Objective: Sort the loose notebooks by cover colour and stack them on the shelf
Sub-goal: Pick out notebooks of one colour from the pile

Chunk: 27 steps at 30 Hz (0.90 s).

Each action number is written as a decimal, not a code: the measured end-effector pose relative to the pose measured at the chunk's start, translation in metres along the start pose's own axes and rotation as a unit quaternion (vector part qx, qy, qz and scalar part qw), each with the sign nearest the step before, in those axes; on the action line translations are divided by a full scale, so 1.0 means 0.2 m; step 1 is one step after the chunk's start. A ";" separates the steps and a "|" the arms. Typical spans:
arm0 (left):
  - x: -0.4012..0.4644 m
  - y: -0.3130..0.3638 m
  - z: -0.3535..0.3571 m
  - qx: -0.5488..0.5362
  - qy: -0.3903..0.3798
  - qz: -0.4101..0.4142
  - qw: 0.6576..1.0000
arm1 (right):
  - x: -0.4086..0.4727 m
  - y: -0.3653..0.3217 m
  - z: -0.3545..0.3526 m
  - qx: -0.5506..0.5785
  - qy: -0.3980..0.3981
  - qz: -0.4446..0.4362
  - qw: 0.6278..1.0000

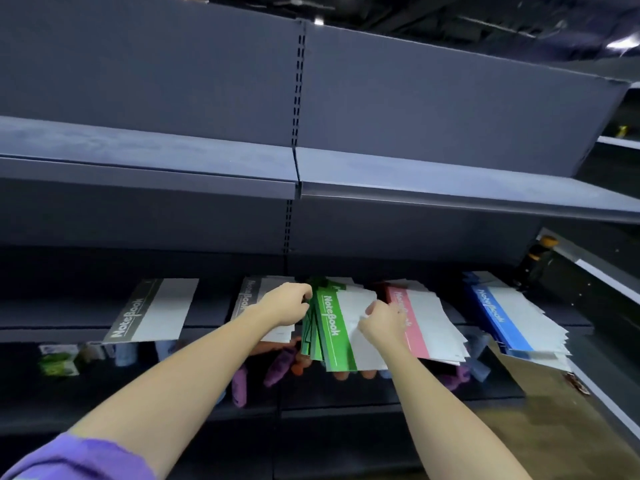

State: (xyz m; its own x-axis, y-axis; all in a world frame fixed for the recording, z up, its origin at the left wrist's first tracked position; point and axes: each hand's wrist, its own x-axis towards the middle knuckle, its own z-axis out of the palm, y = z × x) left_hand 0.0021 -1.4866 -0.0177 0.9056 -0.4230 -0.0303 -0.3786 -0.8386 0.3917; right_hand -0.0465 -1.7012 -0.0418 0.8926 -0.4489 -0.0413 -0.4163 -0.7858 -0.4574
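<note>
I have both hands on the fanned pile of thin green-banded paper notebooks (337,327), which lies on the dark metal shelf (52,322) between the second grey-banded pile (251,299) and the pink-banded pile (420,323), its near ends hanging out over the shelf lip. My left hand (285,304) curls over the pile's left edge, fingers tucked round the spines; my right hand (382,323) rests on the white part of the top cover with fingers bent, and I cannot tell whether it pinches a cover or only presses down. These look light, floppy and slick-covered, so I judge they will slide over each other rather than move as a block. I would hold at the spine side, where the stack is stiffest, and steady the loose edge from above. The lone grey-banded notebook (152,311) lies far left, the blue-banded pile (509,320) far right, also overhanging.
</note>
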 end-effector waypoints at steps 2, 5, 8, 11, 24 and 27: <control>-0.01 -0.01 0.01 -0.002 0.011 -0.023 1.000 | 0.02 -0.03 0.01 -0.036 0.010 -0.044 0.998; -0.08 -0.09 -0.01 0.004 0.019 -0.064 0.998 | 0.02 -0.17 0.05 0.013 -0.015 -0.121 0.992; -0.21 -0.27 -0.04 0.015 0.045 -0.112 0.993 | -0.04 -0.37 0.16 0.060 -0.061 -0.188 0.978; -0.35 -0.48 -0.08 0.037 0.084 -0.154 0.984 | -0.14 -0.57 0.30 0.078 -0.100 -0.234 0.964; -0.80 -1.29 -0.24 0.041 0.049 -0.183 0.981 | -0.58 -1.29 0.91 0.343 -0.339 0.013 0.876; -0.81 -1.38 -0.24 0.004 0.034 -0.146 0.989 | -0.63 -1.38 0.98 0.390 -0.303 0.073 0.866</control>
State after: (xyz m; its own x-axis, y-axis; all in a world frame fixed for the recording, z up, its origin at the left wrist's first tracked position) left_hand -0.0320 -1.1702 -0.0762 0.9872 -0.1384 -0.0789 -0.1001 -0.9242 0.3685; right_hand -0.0107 -1.3437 -0.0843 0.8660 -0.0283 -0.4992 -0.4992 -0.1060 -0.8600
